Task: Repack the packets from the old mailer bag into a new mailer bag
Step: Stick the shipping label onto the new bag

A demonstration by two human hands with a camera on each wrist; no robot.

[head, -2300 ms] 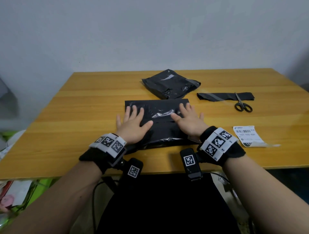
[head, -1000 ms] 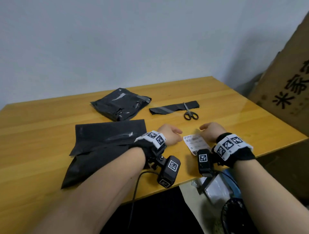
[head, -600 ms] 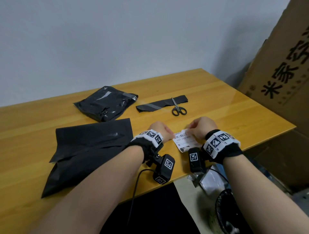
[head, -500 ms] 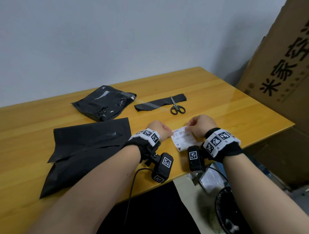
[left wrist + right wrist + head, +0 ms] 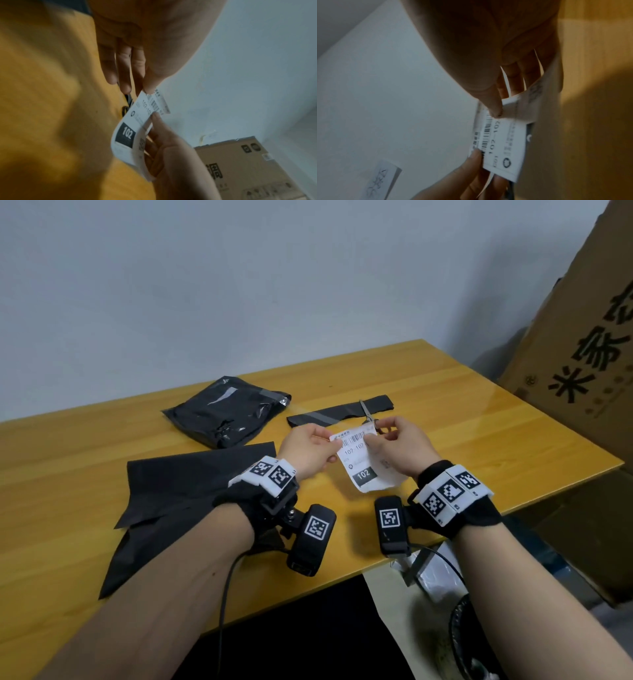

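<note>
Both hands hold a white shipping label (image 5: 359, 460) above the wooden table (image 5: 479, 446). My left hand (image 5: 310, 451) pinches its left top corner, and my right hand (image 5: 394, 443) pinches its right top edge. In the left wrist view the label (image 5: 135, 129) curls, printed "102". The label (image 5: 503, 140) shows its barcode in the right wrist view, one corner peeled back under the right thumb. A flat black mailer bag (image 5: 185, 501) lies at the left by my left forearm. A filled, crinkled black mailer bag (image 5: 226, 412) rests farther back.
Scissors (image 5: 368, 414) lie on a cut black strip (image 5: 339, 414) behind the hands. A large cardboard box (image 5: 582, 371) stands at the table's right. Below the front edge are a dark bin (image 5: 479, 642) and some plastic wrap.
Both hands left the flat black bag and went right to the label. They took it at its two ends and lifted it off the table. My head turned right.
</note>
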